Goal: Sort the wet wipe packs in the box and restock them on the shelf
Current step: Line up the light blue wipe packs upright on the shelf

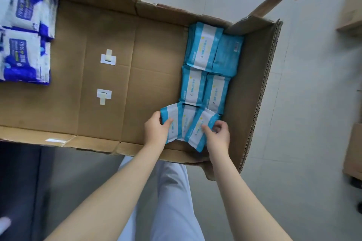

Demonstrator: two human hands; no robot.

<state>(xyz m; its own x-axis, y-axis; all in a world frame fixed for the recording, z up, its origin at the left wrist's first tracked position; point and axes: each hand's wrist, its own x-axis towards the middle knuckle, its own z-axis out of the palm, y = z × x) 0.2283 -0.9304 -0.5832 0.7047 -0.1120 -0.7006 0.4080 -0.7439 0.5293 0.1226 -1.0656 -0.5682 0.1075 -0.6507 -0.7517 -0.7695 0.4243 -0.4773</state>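
View down into an open cardboard box (pixel 127 45). Rows of light-blue wet wipe packs (pixel 203 49) line its right end, straight ahead of both hands. The dark-blue packs (pixel 25 31) lie well apart at the left end. The left hand (pixel 156 129) pinches the nearest left pack (pixel 174 111) and the right hand (pixel 218 135) grips the nearest right pack (pixel 203 118), their long axes fanning away from the person. A third pack seems to sit between them.

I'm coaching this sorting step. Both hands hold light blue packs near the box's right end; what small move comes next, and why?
Probably square them up. The left hand and right hand each grip tilted light blue packs, askew, while the rows behind lie straight along the box wall. Turning them parallel would likely continue those rows.
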